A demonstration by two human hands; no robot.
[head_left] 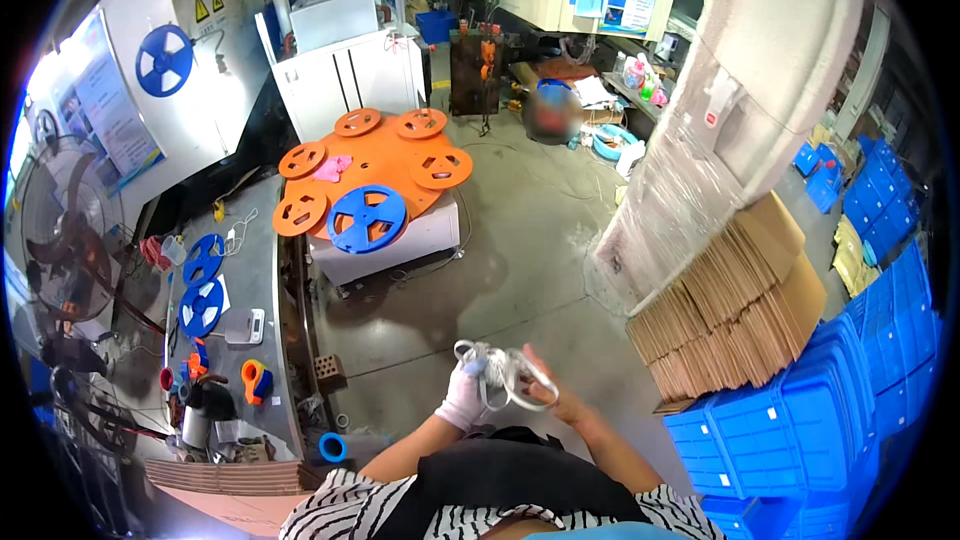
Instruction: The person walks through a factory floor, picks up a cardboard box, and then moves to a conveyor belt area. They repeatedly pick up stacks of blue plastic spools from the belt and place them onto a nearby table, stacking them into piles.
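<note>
Flattened brown cardboard (715, 315) stands beside blue crates (780, 430).

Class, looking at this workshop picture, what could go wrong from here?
The white bundle in the left hand has loose loops spreading toward the right hand; they might tangle or slip free. The cardboard stack has uneven edges, so sheets could perhaps slide if bumped.

We count two hands (463, 400), one white bundle (497, 368), five orange discs (440, 169), four blue reels (367, 219), one digital scale (243, 326).
</note>
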